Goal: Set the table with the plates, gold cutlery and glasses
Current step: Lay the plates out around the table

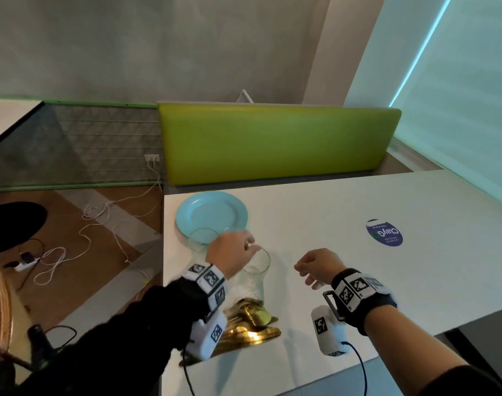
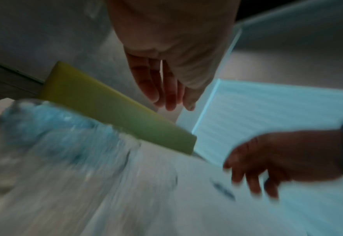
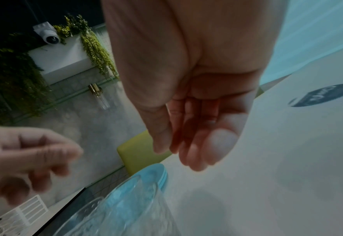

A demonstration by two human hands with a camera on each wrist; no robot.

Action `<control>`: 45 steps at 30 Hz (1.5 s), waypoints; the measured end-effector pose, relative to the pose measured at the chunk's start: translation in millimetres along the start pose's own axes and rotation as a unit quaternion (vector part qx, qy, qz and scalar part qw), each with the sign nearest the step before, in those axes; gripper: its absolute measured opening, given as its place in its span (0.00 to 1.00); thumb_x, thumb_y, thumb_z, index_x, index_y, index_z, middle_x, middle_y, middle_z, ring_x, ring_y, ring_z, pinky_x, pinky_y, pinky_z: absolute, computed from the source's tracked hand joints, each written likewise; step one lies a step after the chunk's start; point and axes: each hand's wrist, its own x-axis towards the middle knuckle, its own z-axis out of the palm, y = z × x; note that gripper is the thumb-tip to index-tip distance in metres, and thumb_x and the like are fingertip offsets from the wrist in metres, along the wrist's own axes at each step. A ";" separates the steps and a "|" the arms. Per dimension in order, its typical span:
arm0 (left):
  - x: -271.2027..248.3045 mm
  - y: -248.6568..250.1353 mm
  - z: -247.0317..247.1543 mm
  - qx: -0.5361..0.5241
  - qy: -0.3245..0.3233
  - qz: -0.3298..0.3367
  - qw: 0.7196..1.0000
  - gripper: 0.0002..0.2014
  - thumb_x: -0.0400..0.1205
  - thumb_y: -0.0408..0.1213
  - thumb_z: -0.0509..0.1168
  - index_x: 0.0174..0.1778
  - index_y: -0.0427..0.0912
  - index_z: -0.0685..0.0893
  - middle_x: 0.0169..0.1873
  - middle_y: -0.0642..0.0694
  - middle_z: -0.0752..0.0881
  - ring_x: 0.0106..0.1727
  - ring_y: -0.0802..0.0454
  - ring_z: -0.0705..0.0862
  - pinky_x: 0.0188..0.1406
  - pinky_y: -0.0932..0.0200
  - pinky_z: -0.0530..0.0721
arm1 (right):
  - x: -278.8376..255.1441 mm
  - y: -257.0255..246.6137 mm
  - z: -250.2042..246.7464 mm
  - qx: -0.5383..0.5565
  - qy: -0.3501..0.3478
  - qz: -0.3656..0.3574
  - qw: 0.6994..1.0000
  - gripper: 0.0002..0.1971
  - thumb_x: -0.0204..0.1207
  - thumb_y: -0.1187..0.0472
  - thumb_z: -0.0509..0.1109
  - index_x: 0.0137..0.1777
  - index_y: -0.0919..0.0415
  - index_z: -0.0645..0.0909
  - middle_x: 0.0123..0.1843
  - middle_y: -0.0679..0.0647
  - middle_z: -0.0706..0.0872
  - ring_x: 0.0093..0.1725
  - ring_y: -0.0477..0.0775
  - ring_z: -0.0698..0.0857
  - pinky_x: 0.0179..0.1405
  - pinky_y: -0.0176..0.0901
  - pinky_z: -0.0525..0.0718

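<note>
At the near left of the white counter [image 1: 344,201], the left hand [image 1: 232,252] hovers over the tall clear glass [image 1: 254,277], fingers relaxed, gripping nothing; the right hand [image 1: 315,267] hangs loosely curled and empty. Both glasses look empty, hard, slick and breakable, best gripped round the wall. Gold cutlery [image 1: 252,324] lies heaped just beside the glass, blue plates [image 1: 211,215] stacked beyond.

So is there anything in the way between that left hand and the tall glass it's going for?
Nothing visible. The left hand is right at the rim of the tall glass, with no object between them. A second glass stands just behind, by the blue plate, and the gold cutlery lies nearer the person; neither blocks the reach.
</note>
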 end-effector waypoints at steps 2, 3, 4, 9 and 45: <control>30.2 -0.1 -21.8 -0.055 0.025 -0.051 0.997 0.11 0.81 0.47 0.63 0.51 0.47 0.86 0.48 0.47 0.89 0.51 0.47 0.86 0.51 0.53 0.84 | 15.0 -10.8 -9.0 -0.005 0.003 -0.008 1.000 0.03 0.77 0.61 0.70 0.44 0.61 0.81 0.35 0.51 0.84 0.29 0.47 0.83 0.21 0.34 0.81; 45.3 -3.4 -31.2 -0.068 0.029 -0.076 0.994 0.10 0.80 0.45 0.63 0.49 0.46 0.86 0.49 0.46 0.89 0.51 0.46 0.85 0.52 0.52 0.84 | 24.2 -16.1 -13.5 -0.009 0.003 -0.011 1.000 0.03 0.77 0.61 0.70 0.44 0.61 0.81 0.35 0.51 0.84 0.29 0.47 0.83 0.21 0.33 0.81; 60.7 -8.8 -40.2 -0.075 0.029 -0.099 0.992 0.09 0.80 0.43 0.63 0.48 0.46 0.86 0.50 0.46 0.89 0.53 0.45 0.85 0.53 0.52 0.84 | 34.4 -22.1 -18.1 -0.016 0.003 -0.015 1.000 0.03 0.77 0.61 0.70 0.44 0.61 0.82 0.34 0.51 0.84 0.29 0.47 0.83 0.20 0.33 0.81; 132.8 -60.0 -73.4 -0.068 0.021 -0.190 0.979 0.09 0.78 0.40 0.64 0.51 0.46 0.86 0.56 0.40 0.87 0.56 0.40 0.85 0.55 0.51 0.85 | 97.5 -62.1 -34.8 -0.069 -0.015 -0.031 0.997 0.05 0.78 0.60 0.69 0.44 0.61 0.82 0.35 0.51 0.84 0.30 0.48 0.84 0.23 0.33 0.83; 205.1 -196.3 -27.7 -0.020 -0.234 -0.372 0.898 0.31 0.76 0.31 0.71 0.75 0.39 0.67 0.54 0.40 0.83 0.50 0.41 0.86 0.41 0.51 0.86 | 281.3 -110.2 53.6 -0.116 -0.135 -0.078 0.981 0.40 0.71 0.58 0.76 0.79 0.52 0.58 0.61 0.64 0.84 0.47 0.55 0.79 0.40 0.46 0.84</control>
